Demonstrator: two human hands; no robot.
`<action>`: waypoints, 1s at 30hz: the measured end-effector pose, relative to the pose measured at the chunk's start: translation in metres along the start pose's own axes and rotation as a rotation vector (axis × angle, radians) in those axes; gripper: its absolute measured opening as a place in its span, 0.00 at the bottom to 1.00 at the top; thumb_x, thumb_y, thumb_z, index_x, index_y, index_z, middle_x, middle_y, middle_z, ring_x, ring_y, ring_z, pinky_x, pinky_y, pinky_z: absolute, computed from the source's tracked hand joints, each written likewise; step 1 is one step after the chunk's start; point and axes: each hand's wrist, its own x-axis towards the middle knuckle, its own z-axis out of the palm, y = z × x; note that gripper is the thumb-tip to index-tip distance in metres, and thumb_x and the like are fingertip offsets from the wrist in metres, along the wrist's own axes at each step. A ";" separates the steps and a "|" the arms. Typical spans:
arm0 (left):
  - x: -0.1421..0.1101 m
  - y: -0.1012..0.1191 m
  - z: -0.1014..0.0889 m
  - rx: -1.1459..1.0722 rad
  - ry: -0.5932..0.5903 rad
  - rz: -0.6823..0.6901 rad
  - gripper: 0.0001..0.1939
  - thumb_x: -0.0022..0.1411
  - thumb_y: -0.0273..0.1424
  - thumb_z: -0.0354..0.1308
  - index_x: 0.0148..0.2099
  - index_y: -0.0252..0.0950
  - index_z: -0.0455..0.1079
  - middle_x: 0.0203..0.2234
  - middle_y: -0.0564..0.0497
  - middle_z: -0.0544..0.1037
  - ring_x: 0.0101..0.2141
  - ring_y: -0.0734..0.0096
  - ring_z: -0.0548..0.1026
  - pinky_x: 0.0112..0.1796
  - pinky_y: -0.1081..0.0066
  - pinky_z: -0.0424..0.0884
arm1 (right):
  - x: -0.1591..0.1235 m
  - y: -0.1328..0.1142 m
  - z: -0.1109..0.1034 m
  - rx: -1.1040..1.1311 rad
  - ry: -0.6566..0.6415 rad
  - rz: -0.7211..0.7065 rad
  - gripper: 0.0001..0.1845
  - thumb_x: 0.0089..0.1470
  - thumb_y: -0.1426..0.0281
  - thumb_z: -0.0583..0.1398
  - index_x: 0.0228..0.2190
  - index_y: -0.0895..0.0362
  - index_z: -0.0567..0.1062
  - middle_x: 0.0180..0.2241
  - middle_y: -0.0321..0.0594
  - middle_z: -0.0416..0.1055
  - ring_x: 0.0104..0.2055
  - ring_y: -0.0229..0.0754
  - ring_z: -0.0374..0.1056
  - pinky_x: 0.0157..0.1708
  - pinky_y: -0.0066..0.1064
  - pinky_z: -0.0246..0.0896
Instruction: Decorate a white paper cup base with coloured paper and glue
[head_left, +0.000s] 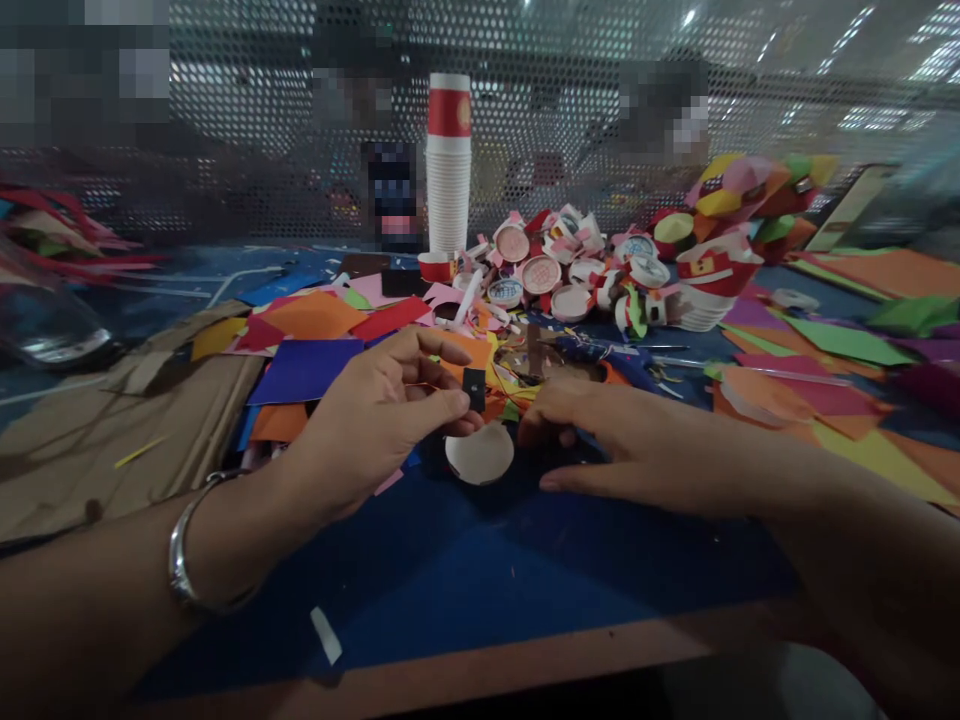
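Note:
My left hand (401, 390) pinches a small black piece of paper (474, 388) between thumb and fingertips, with a tiny light spot on it. Just below, a round white paper cup piece (480, 455) lies on the blue table, touching neither hand as far as I can tell. My right hand (600, 425) hovers right of that cup piece, palm down. Its thumb is apart from the loosely bent fingers, and nothing shows between them. Coloured paper scraps (510, 385) lie between and behind the hands.
A tall stack of paper cups (448, 180) stands at the back, beside a heap of cut cup pieces (540, 275). Coloured paper sheets (307, 370) and cardboard (180, 420) cover the left; more sheets (832, 370) lie right. A perforated metal screen (255, 130) closes off the far side.

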 end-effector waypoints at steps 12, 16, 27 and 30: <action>0.002 0.000 -0.001 0.055 0.018 0.002 0.11 0.59 0.21 0.65 0.42 0.39 0.72 0.27 0.57 0.78 0.26 0.74 0.80 0.31 0.76 0.78 | -0.004 0.009 -0.003 0.037 -0.016 0.004 0.16 0.61 0.59 0.63 0.47 0.54 0.74 0.47 0.44 0.73 0.48 0.50 0.70 0.47 0.40 0.65; 0.002 0.000 -0.001 0.060 0.013 0.008 0.11 0.58 0.22 0.66 0.42 0.39 0.72 0.27 0.57 0.78 0.26 0.74 0.81 0.31 0.75 0.79 | -0.008 0.017 -0.005 0.038 -0.030 0.004 0.18 0.61 0.57 0.63 0.48 0.54 0.74 0.49 0.44 0.72 0.49 0.50 0.70 0.50 0.41 0.65; 0.001 0.002 0.001 0.062 0.006 0.004 0.11 0.57 0.21 0.66 0.41 0.38 0.73 0.28 0.56 0.79 0.26 0.73 0.81 0.31 0.75 0.79 | -0.016 0.024 -0.010 -0.020 0.003 -0.071 0.15 0.59 0.68 0.63 0.48 0.53 0.75 0.51 0.44 0.72 0.52 0.51 0.70 0.52 0.41 0.65; 0.000 0.001 0.000 0.065 -0.008 0.008 0.11 0.58 0.21 0.65 0.42 0.39 0.73 0.29 0.56 0.79 0.27 0.74 0.81 0.32 0.76 0.79 | -0.018 0.024 -0.012 -0.035 0.004 -0.083 0.15 0.59 0.70 0.61 0.48 0.55 0.75 0.51 0.47 0.71 0.52 0.52 0.69 0.53 0.43 0.64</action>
